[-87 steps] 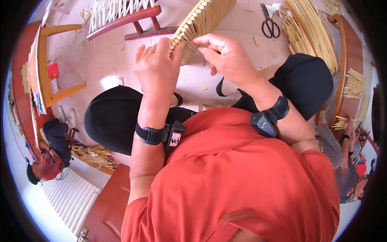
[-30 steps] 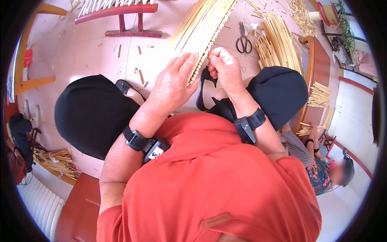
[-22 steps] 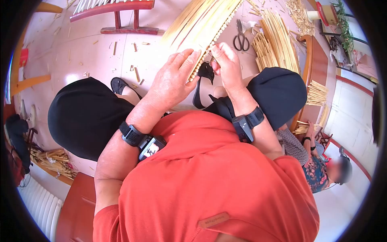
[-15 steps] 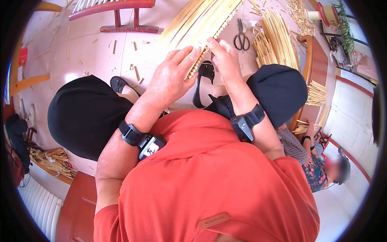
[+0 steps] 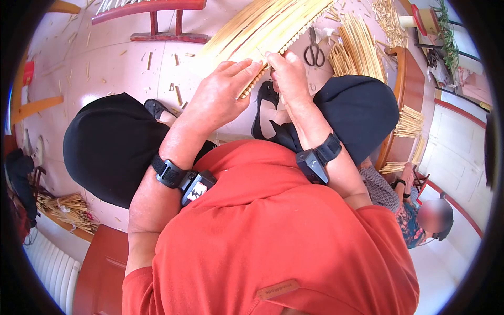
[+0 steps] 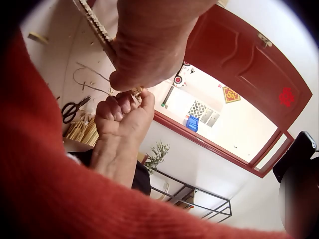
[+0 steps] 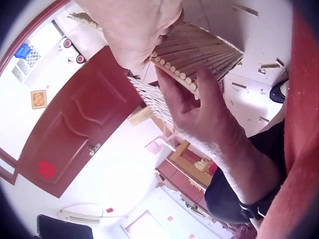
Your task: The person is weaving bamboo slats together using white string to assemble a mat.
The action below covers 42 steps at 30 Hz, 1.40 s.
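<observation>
A mat of pale straw stalks lies tilted before me, its row of round cut ends running along the near edge. My left hand grips this edge, thumb on one side and fingers on the other. Close beside it, my right hand has curled fingers, with the thumb over the upper face at the edge. A thin needle-like sliver shows by that thumb; most of it is hidden. In the left wrist view, a loop of thread hangs near the curled right hand.
Black scissors and a pile of stalks lie on the floor at right. A red wooden frame stands at far left. Short offcuts are scattered on the tiles. Another person sits at right beside more stalks.
The mat has turned from nearly edge-on to show its broad face. My right hand has come in from the right, and its thumb has moved over the edge. The left hand keeps its grip.
</observation>
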### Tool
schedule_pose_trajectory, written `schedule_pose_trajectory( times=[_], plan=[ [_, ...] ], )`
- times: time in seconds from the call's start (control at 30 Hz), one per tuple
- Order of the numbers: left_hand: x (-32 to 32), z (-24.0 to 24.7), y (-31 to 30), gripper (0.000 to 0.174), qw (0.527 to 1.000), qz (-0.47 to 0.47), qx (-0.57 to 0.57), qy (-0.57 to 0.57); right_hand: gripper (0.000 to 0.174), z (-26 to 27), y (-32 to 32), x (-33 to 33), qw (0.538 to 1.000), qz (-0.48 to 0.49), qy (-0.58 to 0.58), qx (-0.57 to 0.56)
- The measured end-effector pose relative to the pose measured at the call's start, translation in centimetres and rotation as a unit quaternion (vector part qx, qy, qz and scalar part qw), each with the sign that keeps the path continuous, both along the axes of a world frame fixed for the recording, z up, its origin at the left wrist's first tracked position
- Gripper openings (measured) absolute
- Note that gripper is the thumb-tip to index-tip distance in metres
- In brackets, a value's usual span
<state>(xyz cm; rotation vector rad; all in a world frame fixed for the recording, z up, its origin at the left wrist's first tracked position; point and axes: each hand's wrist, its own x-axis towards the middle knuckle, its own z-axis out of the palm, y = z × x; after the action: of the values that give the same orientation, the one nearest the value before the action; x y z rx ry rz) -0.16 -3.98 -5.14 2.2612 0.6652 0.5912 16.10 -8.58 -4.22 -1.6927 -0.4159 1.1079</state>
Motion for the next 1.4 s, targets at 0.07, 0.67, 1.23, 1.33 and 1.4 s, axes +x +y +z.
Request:
schedule_pose_trajectory(
  times=[0.07,0.67,1.23,1.33,1.4],
  plan=[
    [-0.1,-0.3,-0.1,0.059,1.000,0.000,-0.002,-0.003,0.026,0.0,0.1,-0.2,1.000,0.002,0.004,-0.002],
    [-0.6,3.9,-1.6,0.052,0.994,-0.066,0.048,-0.075,0.034,1.2,-2.4,2.5,0.975,-0.048,0.199,0.082],
    [-8.5,7.3,-0.5,0.054,0.826,0.421,-0.040,-0.373,0.049,12.7,-1.4,-3.2,0.914,0.022,0.190,0.357],
    [-10.8,4.5,-0.2,0.050,0.604,0.225,-0.537,-0.543,0.047,7.9,3.4,-5.1,0.898,0.065,0.277,0.336],
    [-11.4,3.0,0.2,0.049,0.564,0.156,-0.595,-0.551,0.045,4.1,6.5,-6.7,0.890,0.084,0.305,0.329]
  ],
)
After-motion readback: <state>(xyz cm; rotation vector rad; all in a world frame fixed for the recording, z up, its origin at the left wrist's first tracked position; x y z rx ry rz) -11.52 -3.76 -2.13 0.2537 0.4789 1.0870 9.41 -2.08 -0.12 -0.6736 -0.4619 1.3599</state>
